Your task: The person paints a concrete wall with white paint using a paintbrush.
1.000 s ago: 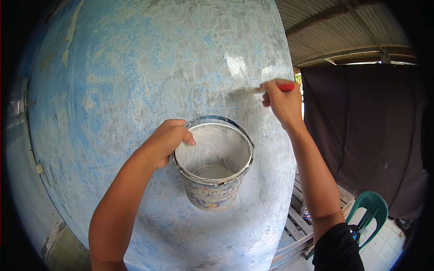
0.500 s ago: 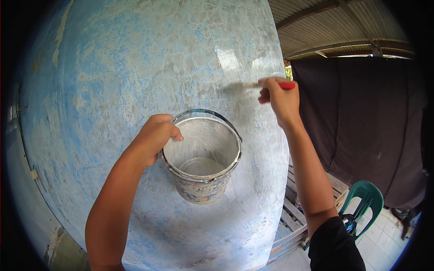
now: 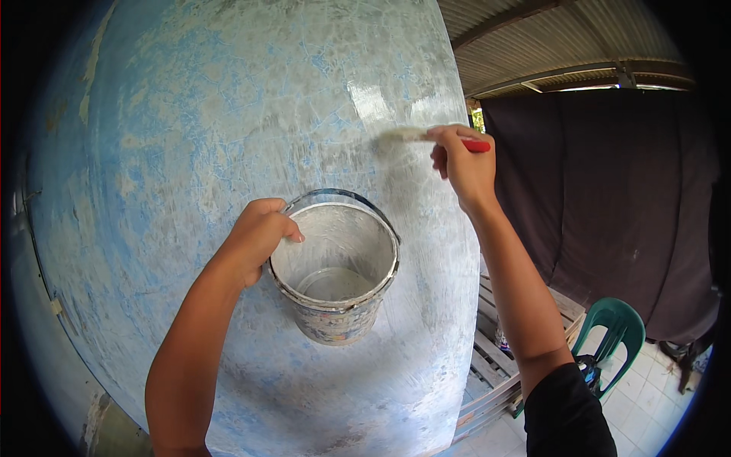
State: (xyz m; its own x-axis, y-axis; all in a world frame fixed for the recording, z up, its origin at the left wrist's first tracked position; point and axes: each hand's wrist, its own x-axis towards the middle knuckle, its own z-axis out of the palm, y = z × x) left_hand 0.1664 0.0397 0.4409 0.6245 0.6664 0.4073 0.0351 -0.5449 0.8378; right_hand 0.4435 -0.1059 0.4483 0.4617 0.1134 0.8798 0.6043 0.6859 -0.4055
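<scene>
My left hand (image 3: 265,238) grips the rim of a paint-smeared bucket (image 3: 335,324), thumb over the inner edge. A little whitish paint (image 3: 335,284) lies at the bottom, and the dark handle arches up over the far rim. In my right hand (image 3: 466,161) is a paintbrush (image 3: 403,135) with a red handle end, its bristles pointing left. The bristles are at the wall (image 3: 228,152), just below a wet white patch (image 3: 369,101); whether they touch it is hard to tell. Worn blue and grey paint with cracks covers the wall.
Past the wall's right edge hangs a dark cloth (image 3: 601,198) under a corrugated roof (image 3: 563,38). Lower right are a slatted wooden bench (image 3: 487,358), a green plastic chair (image 3: 620,324) and a tiled floor (image 3: 640,404). A cable (image 3: 38,259) runs down at the far left.
The whole view has shifted slightly, so the wall edge and bucket sit a little further left. The brush has risen slightly and its bristles look less blurred. Both holds are the same.
</scene>
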